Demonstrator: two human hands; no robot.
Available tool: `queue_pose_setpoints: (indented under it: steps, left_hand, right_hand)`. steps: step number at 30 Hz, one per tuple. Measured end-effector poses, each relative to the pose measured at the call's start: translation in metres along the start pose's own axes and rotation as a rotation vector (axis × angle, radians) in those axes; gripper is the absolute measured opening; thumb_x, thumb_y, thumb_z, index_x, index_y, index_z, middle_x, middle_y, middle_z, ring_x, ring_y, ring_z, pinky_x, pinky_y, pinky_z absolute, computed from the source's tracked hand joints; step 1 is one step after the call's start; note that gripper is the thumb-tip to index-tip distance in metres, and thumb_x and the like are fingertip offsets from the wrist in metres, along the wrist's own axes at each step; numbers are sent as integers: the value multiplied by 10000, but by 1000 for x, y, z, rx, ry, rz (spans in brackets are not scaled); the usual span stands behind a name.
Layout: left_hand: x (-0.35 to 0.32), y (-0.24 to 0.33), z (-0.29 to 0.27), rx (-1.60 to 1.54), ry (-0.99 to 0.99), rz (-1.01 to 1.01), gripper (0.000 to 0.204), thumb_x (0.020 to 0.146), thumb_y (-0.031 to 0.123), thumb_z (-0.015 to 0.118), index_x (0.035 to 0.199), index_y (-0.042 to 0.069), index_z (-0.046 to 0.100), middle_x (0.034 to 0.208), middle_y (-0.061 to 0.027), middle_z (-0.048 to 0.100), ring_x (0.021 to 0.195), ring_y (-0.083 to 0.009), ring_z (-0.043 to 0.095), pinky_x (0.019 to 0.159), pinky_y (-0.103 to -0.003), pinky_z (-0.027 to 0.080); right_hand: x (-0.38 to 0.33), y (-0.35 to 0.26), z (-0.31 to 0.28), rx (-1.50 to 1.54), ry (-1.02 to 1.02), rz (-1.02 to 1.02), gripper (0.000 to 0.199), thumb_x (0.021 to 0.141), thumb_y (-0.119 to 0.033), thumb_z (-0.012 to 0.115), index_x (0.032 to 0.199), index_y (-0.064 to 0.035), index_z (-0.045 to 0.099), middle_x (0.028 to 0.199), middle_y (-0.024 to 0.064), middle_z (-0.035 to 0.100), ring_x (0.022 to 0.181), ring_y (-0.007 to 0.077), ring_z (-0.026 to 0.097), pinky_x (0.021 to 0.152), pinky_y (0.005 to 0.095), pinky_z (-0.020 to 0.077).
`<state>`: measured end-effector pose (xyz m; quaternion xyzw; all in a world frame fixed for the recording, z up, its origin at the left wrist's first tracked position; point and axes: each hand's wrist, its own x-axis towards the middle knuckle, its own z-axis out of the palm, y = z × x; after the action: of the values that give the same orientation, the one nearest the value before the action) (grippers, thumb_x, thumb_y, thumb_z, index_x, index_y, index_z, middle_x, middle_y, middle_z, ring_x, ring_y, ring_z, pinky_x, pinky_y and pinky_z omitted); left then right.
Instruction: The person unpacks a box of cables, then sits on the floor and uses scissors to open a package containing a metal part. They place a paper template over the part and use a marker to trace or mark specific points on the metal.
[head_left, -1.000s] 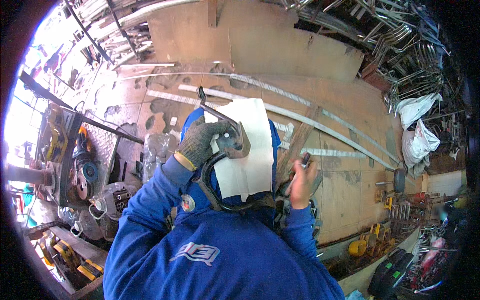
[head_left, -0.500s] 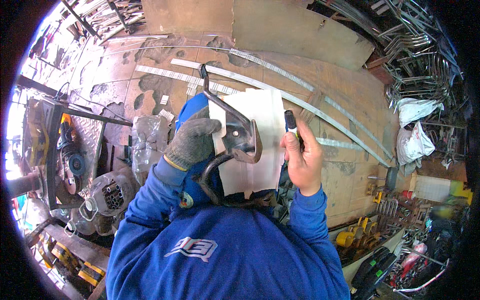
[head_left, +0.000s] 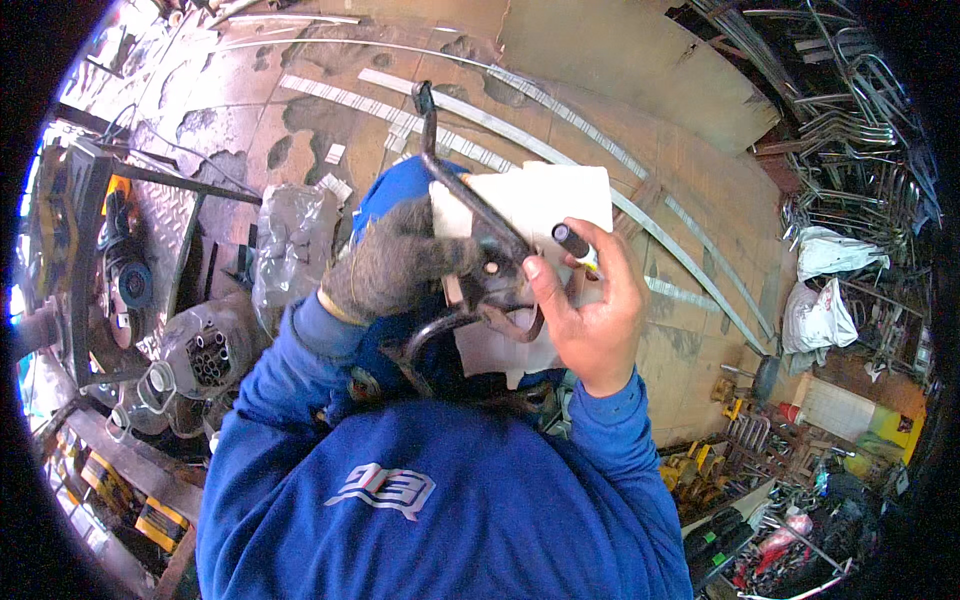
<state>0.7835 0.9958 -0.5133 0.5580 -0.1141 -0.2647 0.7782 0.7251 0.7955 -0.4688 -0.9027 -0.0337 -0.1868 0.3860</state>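
Observation:
A dark bent metal rod bracket [head_left: 468, 197], with a small plate that has a hole in it, lies over a white paper sheet [head_left: 565, 192] in front of my body. My left hand [head_left: 388, 265], in a grey knitted glove, grips the bracket's plate from the left, its fingers closed over the plate's edge. On the right, my bare right hand [head_left: 603, 325] holds a black-capped marker [head_left: 571, 241] between its fingers. The right thumb touches the bracket beside the plate. The marker's far end is hidden by the hand.
Long pale metal strips [head_left: 520, 150] lie across the worn floor. At the left are a metal-framed stand [head_left: 92, 215], an angle grinder [head_left: 130, 270] and a cut plastic jug [head_left: 180, 345] of short tubes. Bent metal rods [head_left: 850, 125] pile up at the right, near white sacks [head_left: 825, 315].
My right hand has moved left with the marker, and its thumb now meets the bracket. My left fingers have slid right onto the plate. The bracket and sheet have shifted slightly right.

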Motion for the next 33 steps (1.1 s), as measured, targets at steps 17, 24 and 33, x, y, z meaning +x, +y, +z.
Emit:
queue_pose_setpoints:
  steps: [17, 24, 33]
  left_hand:
    - [14, -57, -27, 238, -122, 298, 416, 899, 77, 617, 1303, 21, 534, 1217, -103, 632, 1060, -194, 627, 959, -328, 484]
    - [17, -50, -31, -569, -245, -147, 478, 892, 66, 606, 1349, -1, 485, 1211, -102, 623, 999, -180, 635, 890, -298, 514]
    - [22, -20, 3, -581, -51, -189, 254, 868, 126, 634, 1095, 17, 604, 1006, -97, 659, 871, -204, 641, 768, -316, 537]
  right_hand:
    - [-25, 26, 0, 57, 64, 180, 421, 898, -236, 690, 1194, 17, 529, 1100, 174, 595, 1003, 274, 585, 878, 379, 468]
    - [-9, 3, -35, 267, -73, 236, 285, 973, -154, 560, 1179, 22, 473, 1059, 154, 581, 1000, 217, 582, 902, 351, 463]
    - [64, 13, -30, -60, -406, -14, 292, 951, -188, 542, 1162, 3, 610, 977, 206, 672, 883, 363, 654, 789, 404, 503]
